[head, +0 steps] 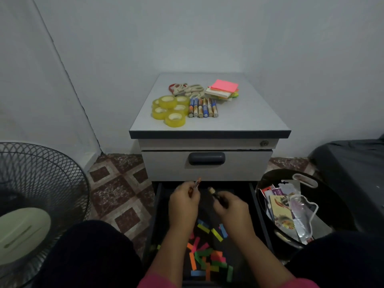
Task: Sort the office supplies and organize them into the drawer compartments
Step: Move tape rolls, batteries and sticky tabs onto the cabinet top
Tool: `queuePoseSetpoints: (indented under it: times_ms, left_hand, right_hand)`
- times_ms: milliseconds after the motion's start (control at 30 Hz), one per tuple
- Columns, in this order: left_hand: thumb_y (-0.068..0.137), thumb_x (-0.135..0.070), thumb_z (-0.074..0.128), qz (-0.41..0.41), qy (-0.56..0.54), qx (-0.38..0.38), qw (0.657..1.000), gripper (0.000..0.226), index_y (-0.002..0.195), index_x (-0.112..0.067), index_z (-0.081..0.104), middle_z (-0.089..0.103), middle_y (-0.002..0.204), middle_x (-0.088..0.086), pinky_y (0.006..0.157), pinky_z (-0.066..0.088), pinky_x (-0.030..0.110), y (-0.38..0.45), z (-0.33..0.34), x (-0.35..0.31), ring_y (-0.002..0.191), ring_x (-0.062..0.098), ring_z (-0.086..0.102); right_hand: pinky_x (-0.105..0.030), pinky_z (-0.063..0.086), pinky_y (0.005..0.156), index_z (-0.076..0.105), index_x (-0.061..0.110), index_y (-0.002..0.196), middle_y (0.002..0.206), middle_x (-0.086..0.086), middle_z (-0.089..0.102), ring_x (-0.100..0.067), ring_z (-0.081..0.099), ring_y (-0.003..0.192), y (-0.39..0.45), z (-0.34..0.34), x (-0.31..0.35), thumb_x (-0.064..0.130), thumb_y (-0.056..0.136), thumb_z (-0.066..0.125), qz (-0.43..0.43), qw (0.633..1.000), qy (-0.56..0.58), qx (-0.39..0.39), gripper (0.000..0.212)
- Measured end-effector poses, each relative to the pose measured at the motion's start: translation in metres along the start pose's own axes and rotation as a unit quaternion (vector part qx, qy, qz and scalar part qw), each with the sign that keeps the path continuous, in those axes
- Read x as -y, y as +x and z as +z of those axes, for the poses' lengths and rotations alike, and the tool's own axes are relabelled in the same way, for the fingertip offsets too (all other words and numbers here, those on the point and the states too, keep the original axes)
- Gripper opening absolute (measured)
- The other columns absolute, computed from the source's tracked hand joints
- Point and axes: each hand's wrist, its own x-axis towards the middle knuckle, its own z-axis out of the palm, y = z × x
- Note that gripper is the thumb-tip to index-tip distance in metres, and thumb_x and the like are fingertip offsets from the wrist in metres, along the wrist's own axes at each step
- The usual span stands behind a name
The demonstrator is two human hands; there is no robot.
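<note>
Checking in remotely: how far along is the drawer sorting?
Grouped on the cabinet top: tape rolls, markers, scissors, sticky notes. Left hand and right hand each hold a small item. Colored flags lie scattered in the open drawer; nothing looks compartmented yet.

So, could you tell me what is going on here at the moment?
A person sits before a small cabinet with its bottom drawer pulled open. The left hand pinches a small orange item, the right hand another, dark with a pale tip; what they are is unclear. Coloured paper strips lie loose in the drawer. On top sit tape rolls, markers, scissors and sticky notes.
</note>
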Motion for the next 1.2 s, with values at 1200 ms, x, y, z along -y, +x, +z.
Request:
queuePoseSetpoints:
  times_ms: [1200]
  left_hand:
    - [0.096, -0.015, 0.052, 0.192, 0.288, -0.098, 0.933, 0.012, 0.096, -0.008, 0.062, 0.054, 0.096, 0.006, 0.064, 0.028, 0.027, 0.087, -0.046, -0.112, 0.087, 0.018, 0.042]
  right_hand:
    - [-0.022, 0.038, 0.085, 0.06, 0.015, 0.128, 0.119, -0.006, 0.056, -0.018, 0.053, 0.107, 0.114, -0.057, 0.144, 0.015, 0.09, 0.052, -0.138, 0.984, -0.109, -0.036, 0.039]
